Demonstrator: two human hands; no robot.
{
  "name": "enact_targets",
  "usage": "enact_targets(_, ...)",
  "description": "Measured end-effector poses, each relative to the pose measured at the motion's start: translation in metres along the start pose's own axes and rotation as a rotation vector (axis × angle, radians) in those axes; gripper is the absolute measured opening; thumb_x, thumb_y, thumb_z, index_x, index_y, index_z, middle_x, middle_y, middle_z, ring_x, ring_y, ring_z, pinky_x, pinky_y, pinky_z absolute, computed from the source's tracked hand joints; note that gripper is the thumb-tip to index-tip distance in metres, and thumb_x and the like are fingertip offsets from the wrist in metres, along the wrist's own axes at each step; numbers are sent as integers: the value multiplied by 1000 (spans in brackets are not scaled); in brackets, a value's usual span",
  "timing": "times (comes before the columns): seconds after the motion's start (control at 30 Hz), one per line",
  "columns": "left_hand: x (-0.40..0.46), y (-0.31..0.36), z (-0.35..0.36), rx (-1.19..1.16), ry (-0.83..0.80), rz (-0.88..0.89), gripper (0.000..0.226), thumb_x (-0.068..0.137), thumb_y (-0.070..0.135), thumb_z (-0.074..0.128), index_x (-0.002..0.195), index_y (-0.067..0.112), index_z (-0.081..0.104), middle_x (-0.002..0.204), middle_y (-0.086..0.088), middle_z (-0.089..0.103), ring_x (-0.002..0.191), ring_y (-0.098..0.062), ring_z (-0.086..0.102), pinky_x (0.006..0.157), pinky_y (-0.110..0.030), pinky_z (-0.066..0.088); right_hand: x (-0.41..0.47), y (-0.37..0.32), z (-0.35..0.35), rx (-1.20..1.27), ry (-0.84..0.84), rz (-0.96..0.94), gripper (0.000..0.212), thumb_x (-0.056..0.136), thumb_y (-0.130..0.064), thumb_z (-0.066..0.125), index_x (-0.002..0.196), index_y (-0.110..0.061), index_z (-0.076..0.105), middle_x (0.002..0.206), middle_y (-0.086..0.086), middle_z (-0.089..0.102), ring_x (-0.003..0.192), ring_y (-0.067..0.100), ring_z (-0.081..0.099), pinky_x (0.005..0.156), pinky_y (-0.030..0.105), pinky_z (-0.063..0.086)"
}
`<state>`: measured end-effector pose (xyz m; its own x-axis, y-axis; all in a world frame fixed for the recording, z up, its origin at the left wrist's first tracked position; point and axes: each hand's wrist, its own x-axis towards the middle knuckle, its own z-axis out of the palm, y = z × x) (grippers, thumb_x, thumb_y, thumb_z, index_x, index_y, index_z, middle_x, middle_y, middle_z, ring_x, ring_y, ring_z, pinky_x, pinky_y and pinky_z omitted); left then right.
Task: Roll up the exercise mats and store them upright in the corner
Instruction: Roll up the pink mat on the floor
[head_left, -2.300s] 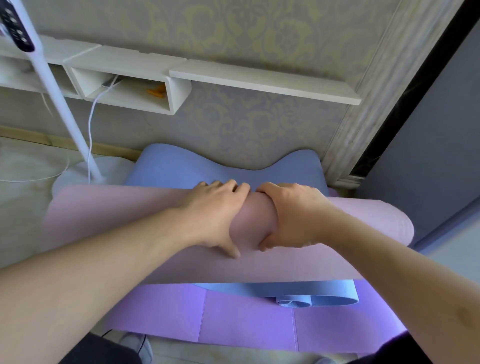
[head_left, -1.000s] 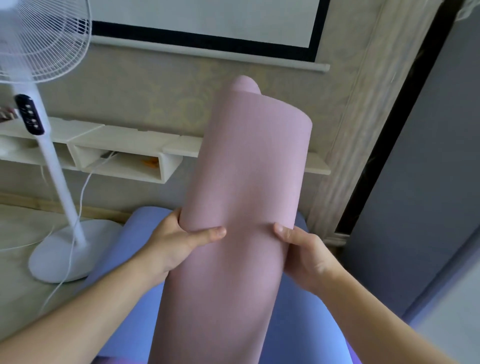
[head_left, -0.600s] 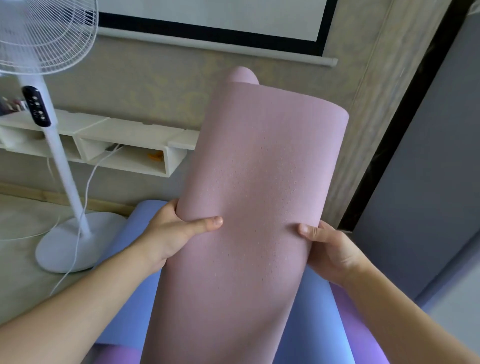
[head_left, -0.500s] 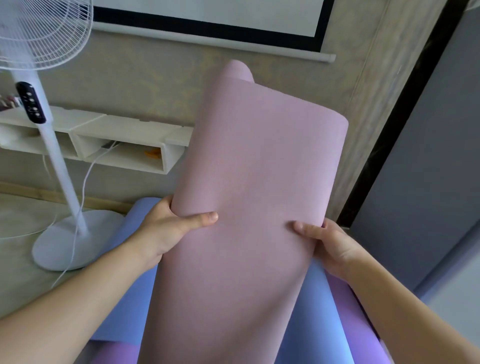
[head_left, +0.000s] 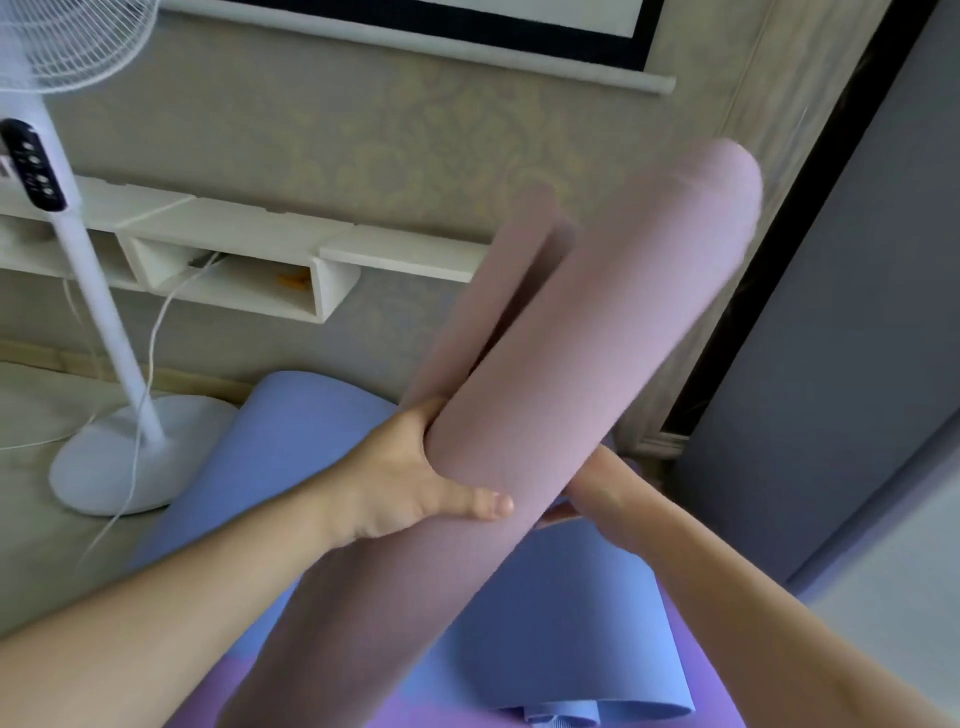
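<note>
The pink mat has tilted, top upper-right, both hands' grip grasping it.

- The floor, pale and stone-like, fills the 9 o'clock side.
- A white fan base stands on it at 9 o'clock, a white cord trailing across it.
- A purple mat lies flat on the floor at 6 o'clock.
- A blue mat lies over the purple one, its near end loosely curled.
- A white wall shelf at 10 o'clock holds a small orange item.
</note>
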<state>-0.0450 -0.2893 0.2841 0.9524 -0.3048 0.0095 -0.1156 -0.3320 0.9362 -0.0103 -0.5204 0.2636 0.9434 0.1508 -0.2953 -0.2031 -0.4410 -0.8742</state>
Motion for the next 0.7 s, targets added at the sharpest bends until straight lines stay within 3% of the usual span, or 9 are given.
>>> enact_targets(0.1, 3, -11, -9, 194, 69, -20, 103, 46, 56, 105, 136, 43, 56, 121, 27, 70, 110, 6, 66, 99, -27, 55, -11, -2, -6, -128, -136, 84, 33, 103, -19, 46, 117, -11, 74, 104, 14, 79, 89, 38, 78, 84, 55, 65)
enact_targets(0.17, 4, -17, -16, 295, 119, -42, 106, 42, 63, 102, 135, 46, 54, 119, 27, 68, 109, 5, 65, 98, -28, 55, -20, -4, -13, -305, -224, 128, 23, 101, -18, 56, 117, -8, 70, 104, 15, 78, 85, 32, 78, 89, 58, 63)
enact_targets(0.27, 6, -26, -20, 428, 156, -94, 97, 39, 66, 98, 122, 45, 55, 111, 23, 68, 100, -3, 68, 89, -36, 61, -34, -15, -17, -422, -352, 47, 17, 101, -15, 63, 113, -6, 72, 104, 11, 79, 92, 30, 79, 91, 50, 63)
enact_targets(0.33, 7, -31, -20, 539, 147, -138, 92, 37, 69, 94, 115, 43, 54, 104, 19, 69, 93, -12, 69, 74, -43, 64, -46, -28, -10, -325, -292, -121, 13, 98, -1, 62, 104, -3, 73, 95, 14, 78, 86, 33, 79, 86, 48, 65)
enact_targets(0.4, 7, -33, -19, 676, 107, -142, 91, 39, 71, 91, 115, 41, 52, 103, 18, 68, 91, -15, 70, 68, -44, 63, -53, -37, 0, -237, -107, -302, 18, 94, 5, 61, 98, -8, 72, 88, 8, 77, 80, 28, 79, 77, 45, 65)
enact_targets(0.47, 6, -32, -17, 813, 69, -108, 89, 44, 73, 88, 118, 40, 52, 110, 18, 67, 98, -16, 68, 77, -41, 61, -53, -39, 9, -417, 146, -486, 22, 91, -7, 67, 107, -22, 67, 97, -7, 74, 81, 14, 74, 69, 37, 61)
enact_targets(0.53, 5, -28, -16, 895, 33, -102, 87, 48, 74, 88, 119, 39, 51, 115, 16, 66, 102, -17, 66, 81, -39, 58, -48, -34, 17, -800, 297, -648, 46, 85, -31, 79, 125, -28, 57, 119, -12, 61, 95, 13, 66, 74, 39, 57)
enact_targets(0.63, 0, -18, -12, 959, -38, -124, 82, 50, 72, 90, 113, 38, 51, 106, 15, 67, 86, -12, 64, 57, -30, 47, -38, -24, 28, -1290, 241, -636, 94, 69, -62, 87, 142, -20, 45, 136, 1, 47, 122, 28, 48, 105, 42, 45)
enact_targets(0.7, -3, -15, -8, 956, -81, -138, 78, 46, 71, 92, 105, 38, 51, 96, 17, 67, 73, -7, 63, 47, -28, 40, -31, -20, 37, -1435, 180, -567, 107, 59, -73, 86, 141, -20, 42, 132, 2, 49, 123, 29, 48, 111, 40, 37)
